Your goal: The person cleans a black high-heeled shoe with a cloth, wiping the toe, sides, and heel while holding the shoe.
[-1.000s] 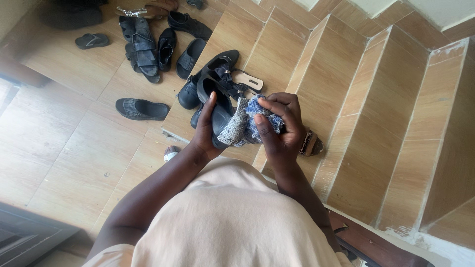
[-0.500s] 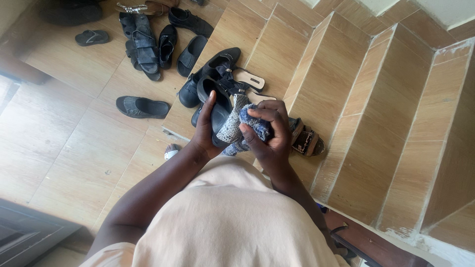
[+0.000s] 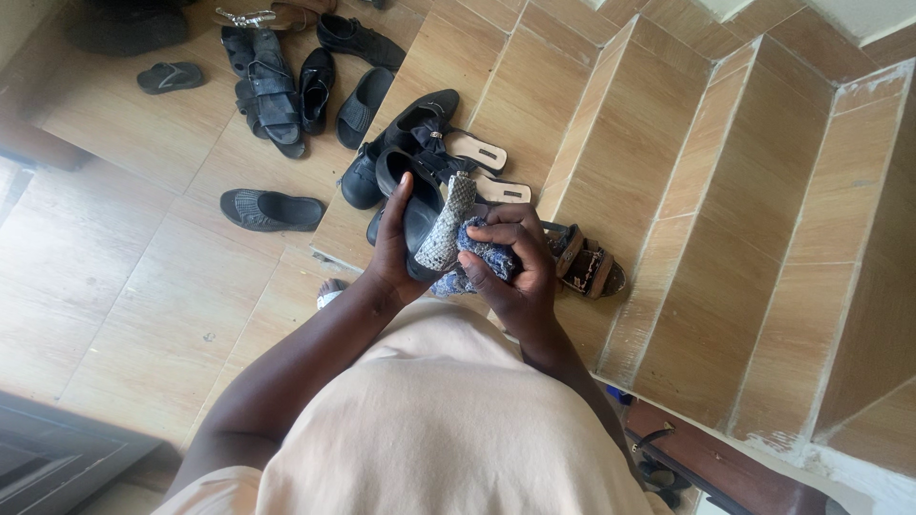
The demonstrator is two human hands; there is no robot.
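1. A black slip-on shoe with a snakeskin-patterned strap (image 3: 431, 221) is held up in front of the person's chest, above the near edge of the lowest stair step, sole side turned toward the left hand.
2. The left hand (image 3: 393, 240) is cupped around the shoe from the left, thumb stretched up along its black upper, so it is closed on the shoe.
3. The right hand (image 3: 515, 259) is curled tightly around a bunched blue patterned cloth (image 3: 477, 259) and presses it against the right side of the shoe's strap.
4. Compared with a second ago, the cloth is bunched smaller and sits lower and nearer the body; then it was spread out across the top of the shoe. The patterned strap, mostly covered before, now shows along its full length.
5. The right hand has dropped a little and closed in more; the left hand keeps the same grip.
6. Just beyond the hands, on the lowest stair step (image 3: 429, 57), lie a black shoe with a bow (image 3: 401, 133) and a pair of flat pale-soled sandals (image 3: 487, 164).
7. To the right of the hands, a brown strappy sandal (image 3: 587, 267) rests at the foot of the next riser, now more exposed than before.
8. On the tiled floor (image 3: 143, 277) to the left lies a single black slipper (image 3: 271, 209).
9. Farther off at the far left are more dark sandals (image 3: 277, 91) and a small flip-flop (image 3: 170, 76).
10. The person's cream shirt (image 3: 448, 429) fills the near centre.
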